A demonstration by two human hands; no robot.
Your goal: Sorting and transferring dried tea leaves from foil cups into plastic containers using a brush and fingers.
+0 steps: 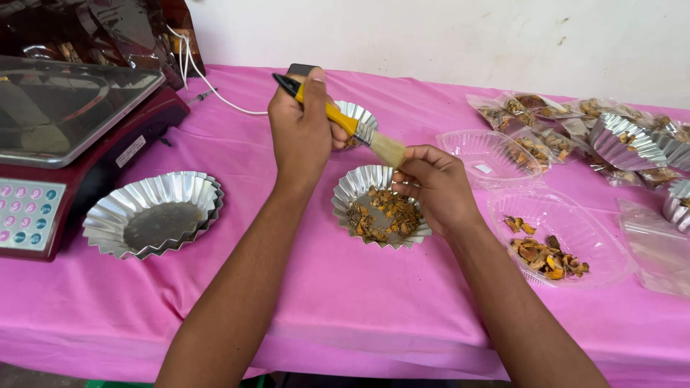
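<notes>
Left hand (302, 133) around brush (352, 126) handle.

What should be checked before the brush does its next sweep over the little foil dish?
1. Left hand grips the yellow-handled brush firmly: ok.
2. Right hand is at the bristles, fingers touching them: ok.
3. Fluted foil dish sits right under the bristles, holding orange-brown pieces: ok.
4. Dish lies flat on the pink tablecloth: ok.
5. Whether a piece is pinched in the right fingers: cannot tell.
6. Empty foil dish stack stands apart to the left, clear of the arms: ok.
</notes>
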